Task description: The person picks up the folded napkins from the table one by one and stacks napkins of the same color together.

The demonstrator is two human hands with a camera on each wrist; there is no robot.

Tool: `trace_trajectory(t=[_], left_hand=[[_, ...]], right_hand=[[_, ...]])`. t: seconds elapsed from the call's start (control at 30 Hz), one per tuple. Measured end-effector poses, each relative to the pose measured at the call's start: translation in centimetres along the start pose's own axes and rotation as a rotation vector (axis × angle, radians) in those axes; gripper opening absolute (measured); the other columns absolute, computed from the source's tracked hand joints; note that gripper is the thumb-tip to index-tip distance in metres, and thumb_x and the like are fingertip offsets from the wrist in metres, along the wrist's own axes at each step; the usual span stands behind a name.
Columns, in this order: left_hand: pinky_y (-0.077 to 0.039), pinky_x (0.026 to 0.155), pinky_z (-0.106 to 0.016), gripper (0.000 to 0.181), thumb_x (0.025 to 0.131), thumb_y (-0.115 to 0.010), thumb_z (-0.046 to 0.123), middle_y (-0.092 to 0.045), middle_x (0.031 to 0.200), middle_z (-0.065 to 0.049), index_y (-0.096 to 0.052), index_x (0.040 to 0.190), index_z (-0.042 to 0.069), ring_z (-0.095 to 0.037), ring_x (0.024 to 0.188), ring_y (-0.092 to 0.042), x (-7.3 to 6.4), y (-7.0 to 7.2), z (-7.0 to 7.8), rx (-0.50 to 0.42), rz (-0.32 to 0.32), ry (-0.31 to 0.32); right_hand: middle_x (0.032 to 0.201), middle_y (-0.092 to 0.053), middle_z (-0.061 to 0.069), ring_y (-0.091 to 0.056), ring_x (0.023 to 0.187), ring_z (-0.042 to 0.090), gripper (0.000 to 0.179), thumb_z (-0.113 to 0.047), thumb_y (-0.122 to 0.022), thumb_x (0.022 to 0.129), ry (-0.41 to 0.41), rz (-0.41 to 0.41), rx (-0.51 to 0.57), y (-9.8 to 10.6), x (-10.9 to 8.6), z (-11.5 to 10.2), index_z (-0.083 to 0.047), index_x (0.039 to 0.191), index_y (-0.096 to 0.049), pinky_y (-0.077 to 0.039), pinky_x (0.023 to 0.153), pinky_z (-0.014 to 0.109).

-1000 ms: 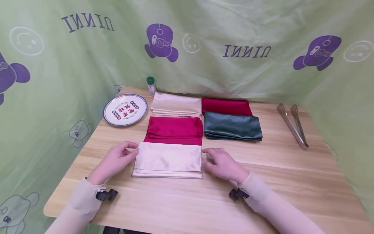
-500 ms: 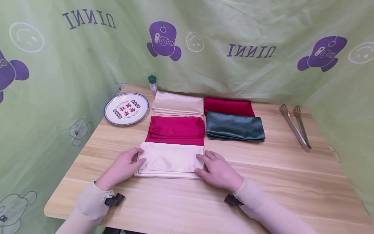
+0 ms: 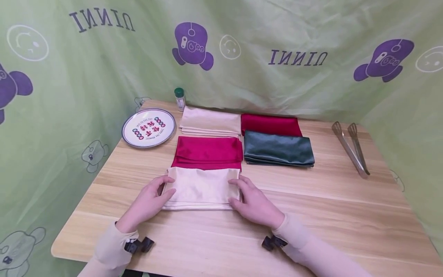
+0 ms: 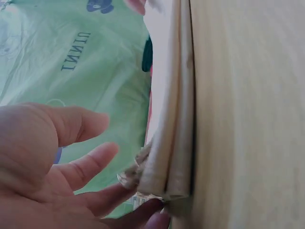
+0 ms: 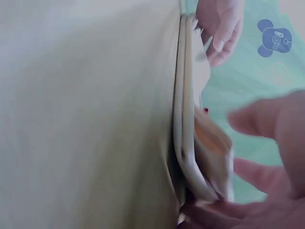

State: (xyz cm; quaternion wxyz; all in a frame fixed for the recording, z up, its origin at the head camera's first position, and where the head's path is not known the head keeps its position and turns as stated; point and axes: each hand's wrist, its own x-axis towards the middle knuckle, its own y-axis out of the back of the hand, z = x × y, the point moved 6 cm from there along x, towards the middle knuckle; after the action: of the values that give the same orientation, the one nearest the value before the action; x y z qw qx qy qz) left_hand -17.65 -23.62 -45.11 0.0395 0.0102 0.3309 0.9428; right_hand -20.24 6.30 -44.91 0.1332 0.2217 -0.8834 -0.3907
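Note:
A folded cream satin cloth [image 3: 202, 186] lies at the near middle of the table. My left hand [image 3: 150, 200] is at its left side edge and my right hand [image 3: 254, 200] at its right. The left wrist view shows the lower fingers of the left hand reaching to and under the cloth's layered edge [image 4: 167, 181], with the thumb [image 4: 83, 125] apart from it. In the right wrist view, fingers touch the raised right end of the cloth [image 5: 214, 162], and the thumb [image 5: 257, 117] stands off it. Some fingertips are hidden beneath the fabric.
Directly behind lies a folded red cloth [image 3: 209, 150]. Another cream cloth [image 3: 211, 121], a dark red one [image 3: 271, 124] and a dark green one [image 3: 278, 149] lie farther back. A plate [image 3: 149, 128] and green-capped bottle [image 3: 179, 100] stand left; metal tongs [image 3: 351, 152] lie right.
Both hands have moved inward from beside the near cream cloth to its side edges, fingers reaching over and under them. Its ends and far edge now rise slightly.

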Motion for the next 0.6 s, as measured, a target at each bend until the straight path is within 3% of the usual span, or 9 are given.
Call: trace_trajectory(t=[0.2, 0.33, 0.5, 0.6], left_hand=[[-0.042, 0.101, -0.052, 0.028, 0.095, -0.065, 0.012, -0.054, 0.133, -0.022, -0.06, 0.121, 0.002, -0.041, 0.121, -0.054, 0.1, 0.3, -0.1, -0.099, 0.05, 0.016], [-0.044, 0.099, -0.052, 0.029, 0.094, -0.064, 0.009, -0.054, 0.131, -0.021, -0.058, 0.122, 0.001, -0.041, 0.118, -0.056, 0.2, 0.2, -0.4, -0.125, 0.049, 0.034], [-0.047, 0.095, -0.05, 0.031, 0.092, -0.066, 0.004, -0.054, 0.132, -0.02, -0.059, 0.122, 0.001, -0.039, 0.114, -0.059, 0.3, 0.0, -0.5, -0.166, 0.062, 0.015], [-0.05, 0.092, -0.04, 0.032, 0.09, -0.067, 0.0, -0.052, 0.135, -0.02, -0.06, 0.121, 0.0, -0.036, 0.112, -0.059, 0.4, -0.2, -0.7, -0.213, 0.07, -0.006]], right_hand=[[0.125, -0.053, 0.008, -0.055, 0.086, 0.017, 0.038, -0.006, -0.069, 0.088, -0.11, 0.141, 0.32, 0.0, 0.5, 1.2, -0.013, 0.124, -0.06, -0.05, 0.079, 0.032], [0.101, -0.055, 0.012, -0.053, 0.063, 0.015, 0.033, 0.002, -0.065, 0.089, -0.207, 0.16, 0.502, -0.3, 0.8, 2.4, -0.009, 0.12, -0.061, -0.046, 0.057, 0.025], [0.063, -0.049, 0.007, -0.047, 0.05, 0.015, 0.033, 0.007, -0.062, 0.088, -0.261, 0.15, 0.591, -0.6, 1.1, 3.1, -0.006, 0.118, -0.059, -0.04, 0.048, 0.024], [0.06, -0.048, 0.003, -0.046, 0.05, 0.014, 0.035, 0.008, -0.062, 0.086, -0.282, 0.154, 0.611, -0.6, 1.1, 3.2, -0.005, 0.117, -0.059, -0.04, 0.048, 0.023]])
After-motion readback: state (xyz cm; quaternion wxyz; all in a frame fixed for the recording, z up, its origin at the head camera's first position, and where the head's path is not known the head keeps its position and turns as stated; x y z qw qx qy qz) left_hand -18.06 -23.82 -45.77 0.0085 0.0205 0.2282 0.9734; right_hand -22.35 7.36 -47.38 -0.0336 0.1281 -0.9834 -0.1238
